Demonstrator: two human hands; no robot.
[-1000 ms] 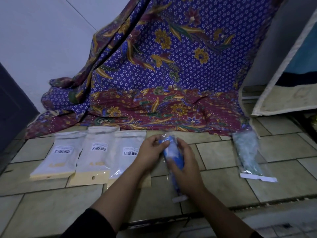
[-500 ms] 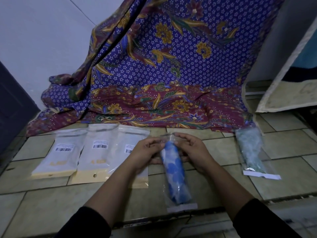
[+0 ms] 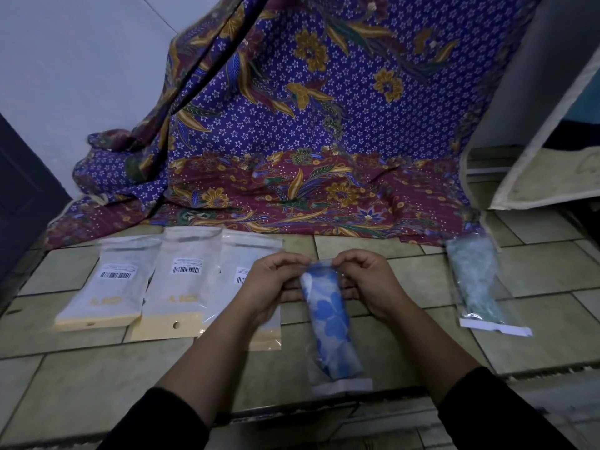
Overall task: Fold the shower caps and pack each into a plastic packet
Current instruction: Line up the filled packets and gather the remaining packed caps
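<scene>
A rolled blue-and-white floral shower cap (image 3: 329,323) lies inside a clear plastic packet (image 3: 341,383) on the tiled floor in front of me. My left hand (image 3: 271,287) and my right hand (image 3: 368,284) pinch the packet's far open end from either side, fingers curled on the plastic. A second clear packet holding a pale green cap (image 3: 477,284) lies to the right. Three flat white packets with barcode labels (image 3: 185,287) lie side by side to the left; my left forearm covers part of the nearest one.
A purple and maroon batik cloth (image 3: 308,141) hangs down the wall and spreads over the floor behind the packets. A pale board (image 3: 552,131) leans at the right. A dark door edge stands at the far left. A step edge runs across near me.
My right hand has left the middle of the blue cap and moved up to the packet's far end. Both hands now pinch the opening, and the packet lies flat.
</scene>
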